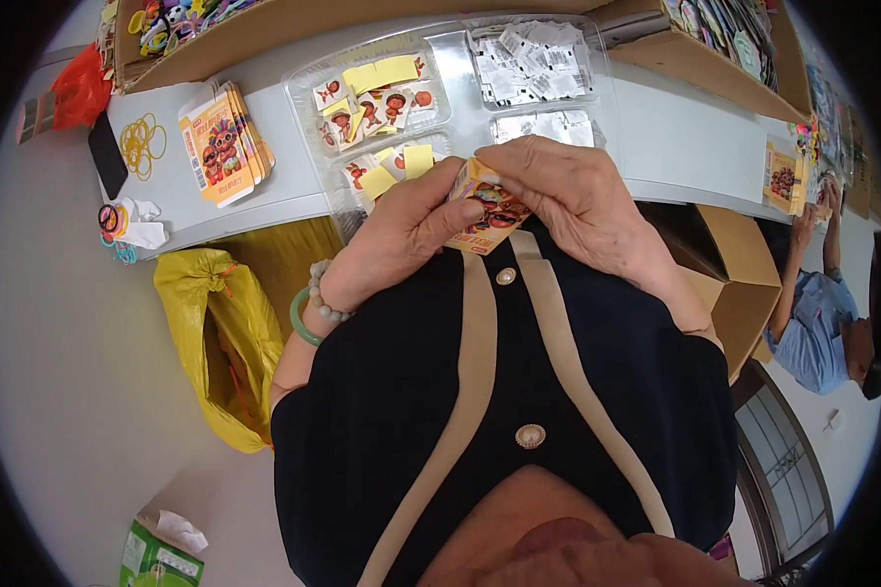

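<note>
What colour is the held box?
The box is yellow-orange with a cartoon print, clearest in the head view.

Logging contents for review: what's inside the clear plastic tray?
Picture cards, yellow slips and white packets; anything under them, or behind the left hand and right hand, is hidden.

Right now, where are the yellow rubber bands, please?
In the head view, the rubber bands lie on the table at left, between the black phone and the orange cartons.
</note>
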